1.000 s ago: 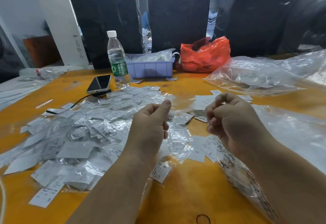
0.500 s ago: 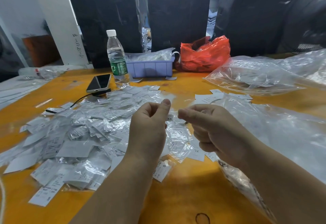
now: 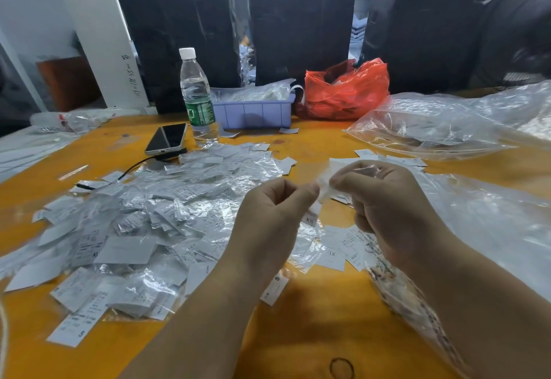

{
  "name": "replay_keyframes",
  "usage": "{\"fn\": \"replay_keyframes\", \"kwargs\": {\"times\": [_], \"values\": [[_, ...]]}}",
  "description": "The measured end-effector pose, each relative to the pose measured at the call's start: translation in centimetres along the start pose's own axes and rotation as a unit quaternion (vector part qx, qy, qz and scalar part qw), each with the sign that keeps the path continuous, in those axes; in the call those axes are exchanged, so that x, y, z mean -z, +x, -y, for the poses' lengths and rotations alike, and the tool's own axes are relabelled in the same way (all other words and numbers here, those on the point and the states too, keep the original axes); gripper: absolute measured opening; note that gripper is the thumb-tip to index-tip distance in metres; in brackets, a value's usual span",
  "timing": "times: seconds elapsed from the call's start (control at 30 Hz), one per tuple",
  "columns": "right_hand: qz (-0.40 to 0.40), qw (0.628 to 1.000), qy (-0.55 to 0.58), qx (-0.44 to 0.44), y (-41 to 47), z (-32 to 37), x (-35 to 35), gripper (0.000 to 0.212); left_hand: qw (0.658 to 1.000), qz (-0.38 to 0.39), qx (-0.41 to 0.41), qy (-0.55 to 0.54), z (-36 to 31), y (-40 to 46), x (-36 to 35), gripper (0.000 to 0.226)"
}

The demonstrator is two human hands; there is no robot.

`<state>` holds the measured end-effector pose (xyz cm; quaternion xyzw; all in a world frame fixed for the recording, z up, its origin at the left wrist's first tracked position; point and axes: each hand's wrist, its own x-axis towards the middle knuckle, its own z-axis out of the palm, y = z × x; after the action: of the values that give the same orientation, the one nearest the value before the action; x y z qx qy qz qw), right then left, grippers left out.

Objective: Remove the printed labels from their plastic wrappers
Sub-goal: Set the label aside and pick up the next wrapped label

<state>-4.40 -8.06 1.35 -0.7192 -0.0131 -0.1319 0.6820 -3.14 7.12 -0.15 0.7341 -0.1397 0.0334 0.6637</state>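
"XS" label [image 3: 311, 218] (pinched, both hands)

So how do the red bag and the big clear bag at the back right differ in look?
The red bag is opaque and bunched upright with its mouth open; the clear bag is see-through and lies slumped flat. The red bag stands beside the lilac tray; the clear bag lies apart, further right. Both are thin plastic resting on the orange table.
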Motion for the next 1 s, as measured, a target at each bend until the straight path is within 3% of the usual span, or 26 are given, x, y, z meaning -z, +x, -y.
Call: {"fn": "replay_keyframes", "kwargs": {"times": [0.07, 0.17, 0.27, 0.4, 0.47, 0.53, 0.63, 0.7, 0.77, 0.83, 1.0], "values": [[0.032, 0.999, -0.007, -0.01, 0.1, 0.2, 0.1, 0.014, 0.999, -0.018, -0.027, 0.022, -0.2, 0.0, 0.2, 0.035], [0.075, 0.997, -0.02, -0.016, 0.1, 0.5, 0.2, 0.013, 0.998, 0.001, -0.048, 0.042, -0.5, -0.1, 0.4, 0.022], [0.096, 0.995, 0.01, -0.032, -0.1, 0.6, 0.2, 0.03, 0.997, -0.003, -0.065, 0.037, -0.5, -0.3, 0.1, 0.018], [0.06, 0.992, 0.089, -0.063, 0.2, 0.6, 0.5, 0.037, 0.995, -0.083, -0.025, -0.046, -0.3, 0.1, 0.5, 0.022], [0.045, 0.995, 0.07, -0.062, 0.2, 0.2, 0.4, 0.037, 0.989, -0.118, 0.007, -0.092, -0.3, 0.3, 0.7, 0.022], [0.038, 0.997, 0.043, -0.06, 0.1, 0.0, 0.1, 0.022, 0.983, -0.138, 0.026, -0.117, -0.2, 0.4, 0.6, 0.019], [0.035, 0.997, 0.033, -0.062, -0.1, -0.2, -0.4, 0.031, 0.981, -0.156, 0.029, -0.108, 0.0, 0.5, 0.5, 0.018], [0.051, 0.996, 0.052, -0.054, -0.1, -0.2, -0.4, 0.025, 0.984, -0.152, 0.023, -0.09, 0.1, 0.5, 0.3, 0.02], [0.096, 0.991, 0.083, -0.042, 0.0, -0.1, -0.3, 0.003, 0.988, -0.135, 0.015, -0.068, 0.2, 0.3, 0.1, 0.021], [0.124, 0.989, 0.079, -0.033, -0.2, -0.2, -0.3, 0.021, 0.993, -0.11, 0.01, -0.048, 0.2, 0.1, -0.3, 0.021], [0.024, 0.997, 0.068, -0.022, 0.0, -0.5, -0.5, 0.009, 0.997, -0.052, 0.025, -0.047, 0.1, -0.1, -0.7, 0.022]]}}
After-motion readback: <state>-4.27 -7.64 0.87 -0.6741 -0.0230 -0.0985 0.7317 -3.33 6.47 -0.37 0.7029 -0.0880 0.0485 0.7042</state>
